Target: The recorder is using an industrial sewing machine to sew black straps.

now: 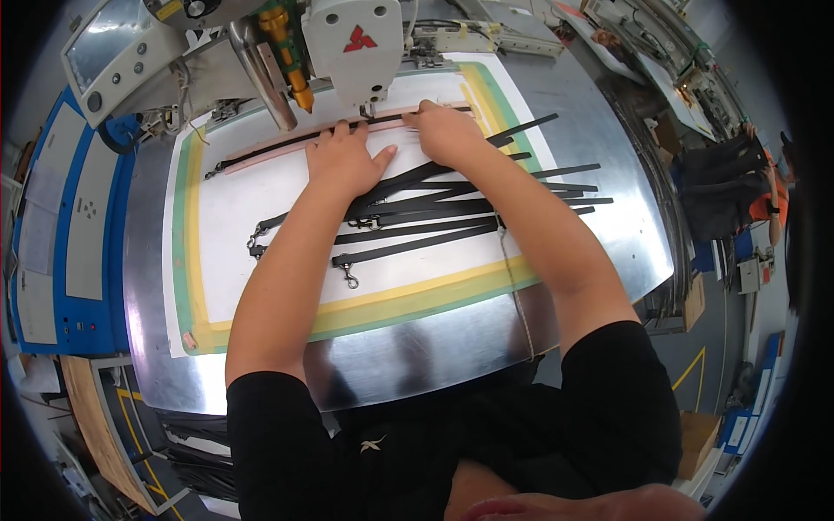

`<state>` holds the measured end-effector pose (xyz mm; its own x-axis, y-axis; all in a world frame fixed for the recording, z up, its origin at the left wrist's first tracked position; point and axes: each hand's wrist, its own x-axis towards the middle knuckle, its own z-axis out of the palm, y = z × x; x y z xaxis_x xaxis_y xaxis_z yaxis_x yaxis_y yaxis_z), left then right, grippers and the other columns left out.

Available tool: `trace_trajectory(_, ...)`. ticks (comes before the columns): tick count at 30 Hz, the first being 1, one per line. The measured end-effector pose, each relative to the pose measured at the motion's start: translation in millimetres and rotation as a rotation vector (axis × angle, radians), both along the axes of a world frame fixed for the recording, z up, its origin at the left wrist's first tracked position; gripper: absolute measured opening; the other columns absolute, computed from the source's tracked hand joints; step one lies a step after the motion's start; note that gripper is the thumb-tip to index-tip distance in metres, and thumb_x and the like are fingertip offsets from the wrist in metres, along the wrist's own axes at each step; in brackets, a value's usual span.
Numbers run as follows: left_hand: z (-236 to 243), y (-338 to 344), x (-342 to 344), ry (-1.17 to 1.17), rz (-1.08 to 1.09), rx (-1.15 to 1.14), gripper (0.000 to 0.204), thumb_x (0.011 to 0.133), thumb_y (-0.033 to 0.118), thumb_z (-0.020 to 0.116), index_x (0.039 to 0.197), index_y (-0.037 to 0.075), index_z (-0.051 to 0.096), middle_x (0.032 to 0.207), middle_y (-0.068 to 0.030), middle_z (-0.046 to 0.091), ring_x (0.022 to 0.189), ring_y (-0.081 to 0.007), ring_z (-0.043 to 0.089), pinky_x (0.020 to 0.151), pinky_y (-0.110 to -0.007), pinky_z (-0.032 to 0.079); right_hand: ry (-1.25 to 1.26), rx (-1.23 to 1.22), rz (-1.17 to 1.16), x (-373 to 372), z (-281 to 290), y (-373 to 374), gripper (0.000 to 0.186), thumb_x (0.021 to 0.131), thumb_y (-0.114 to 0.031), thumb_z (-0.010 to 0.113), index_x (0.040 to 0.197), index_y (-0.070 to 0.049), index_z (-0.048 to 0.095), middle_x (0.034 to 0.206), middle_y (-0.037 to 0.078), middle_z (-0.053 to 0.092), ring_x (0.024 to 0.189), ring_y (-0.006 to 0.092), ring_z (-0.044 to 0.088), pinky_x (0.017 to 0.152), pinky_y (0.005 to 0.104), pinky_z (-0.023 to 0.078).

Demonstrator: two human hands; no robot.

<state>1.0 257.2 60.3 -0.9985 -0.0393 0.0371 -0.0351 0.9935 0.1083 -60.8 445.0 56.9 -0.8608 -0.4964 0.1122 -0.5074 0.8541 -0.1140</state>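
Observation:
A narrow black strap (274, 149) with a metal snap hook (213, 172) at its left end lies along a pink strip (247, 163), below the sewing machine head (354, 52). My left hand (346, 163) is flat and spread, its fingertips pressing on the strap left of the needle area. Farther right, my right hand (447, 135) has its fingers closed at the strap near its right end; the fingertips partly hide it. Nearer me, several loose black straps (434, 207) lie in a fanned pile, snap hooks (349, 273) at their left ends. My forearms cover parts of the pile.
A white sheet (230, 269) edged with yellow and green tape covers the middle of the shiny metal table (417, 369). A cord (519, 300) hangs over the front edge. A control panel (109, 52) and blue cabinet (74, 226) stand left. Another person (725, 187) is at far right.

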Motion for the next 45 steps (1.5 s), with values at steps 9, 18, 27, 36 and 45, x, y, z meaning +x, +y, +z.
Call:
trace_trajectory(9,2.0,18.8,-3.7,0.006,0.033,-0.028,0.071,0.094,0.068,0.057,0.149,0.022,0.058,0.149,-0.0154,0.054,0.139,-0.0375,0.051,0.112,-0.057,0.04,-0.024,-0.009,0.061,-6.7,-0.2,12.0,0.043,0.096,-0.007,0.055,0.133,-0.022,0.071,0.124,0.012,0.065,0.113,0.0334,0.07,0.094,0.0453,0.058)
trace_trajectory(18,1.4,21.9,-3.5,-0.008,0.07,-0.066,0.07,0.095,0.069,0.058,0.148,0.023,0.059,0.149,-0.0159,0.055,0.14,-0.0368,0.051,0.111,-0.058,0.04,-0.102,0.043,-0.066,-29.0,6.2,76.1,0.05,0.099,-0.004,0.049,0.139,-0.029,0.068,0.132,0.007,0.066,0.122,0.0288,0.066,0.101,0.0428,0.054)
trace_trajectory(27,-1.9,34.0,-9.1,-0.005,0.081,-0.042,0.076,0.092,0.071,0.059,0.148,0.019,0.059,0.15,-0.0171,0.054,0.142,-0.0361,0.05,0.112,-0.058,0.039,-0.103,0.042,-0.089,-32.6,-0.1,82.0,0.053,0.094,-0.001,0.055,0.137,-0.028,0.07,0.133,0.005,0.066,0.121,0.0286,0.066,0.099,0.0414,0.055)
trace_trajectory(36,-4.3,87.6,-27.0,0.04,-0.016,-0.014,0.072,0.091,0.069,0.062,0.143,0.019,0.064,0.145,-0.0157,0.057,0.138,-0.0339,0.052,0.113,-0.055,0.039,-0.022,0.004,0.007,-29.6,-2.4,87.1,0.046,0.093,-0.003,0.058,0.132,-0.023,0.072,0.128,0.007,0.065,0.116,0.0301,0.068,0.097,0.0426,0.056)
trace_trajectory(45,-2.2,91.6,-24.6,0.013,0.011,-0.025,0.072,0.091,0.068,0.063,0.142,0.017,0.064,0.146,-0.0139,0.058,0.139,-0.0295,0.052,0.112,-0.053,0.039,-0.042,-0.097,0.007,-30.4,-11.4,108.4,0.048,0.095,-0.003,0.056,0.136,-0.022,0.069,0.13,0.008,0.065,0.115,0.0303,0.068,0.095,0.0425,0.057)
